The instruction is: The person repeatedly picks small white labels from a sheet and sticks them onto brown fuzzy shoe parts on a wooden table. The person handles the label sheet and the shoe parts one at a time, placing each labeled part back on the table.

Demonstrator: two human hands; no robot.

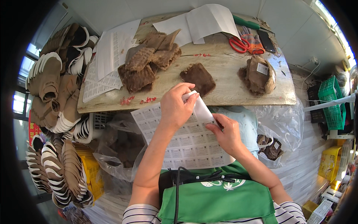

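Observation:
A sheet of printed labels (179,140) hangs over my lap, its far edge folded back to show a white strip. My left hand (179,105) pinches the folded far corner between thumb and fingers. Lower on the right, my right hand (225,133) grips the same sheet along its side edge. Just past my left fingertips, a brown furry square piece (198,78) lies flat on the wooden table (223,95). To the right sits a small stack of brown furry pieces (257,75), the top one bearing a white label (262,69).
Brown furry pieces (151,56) are heaped left of centre, beside more label sheets (109,61). At the back lie white paper (208,22), red-handled scissors (239,44), a glove (253,42) and a phone (266,41). Stacked shoe uppers (60,84) crowd the left; a plastic bag (279,128) hangs right.

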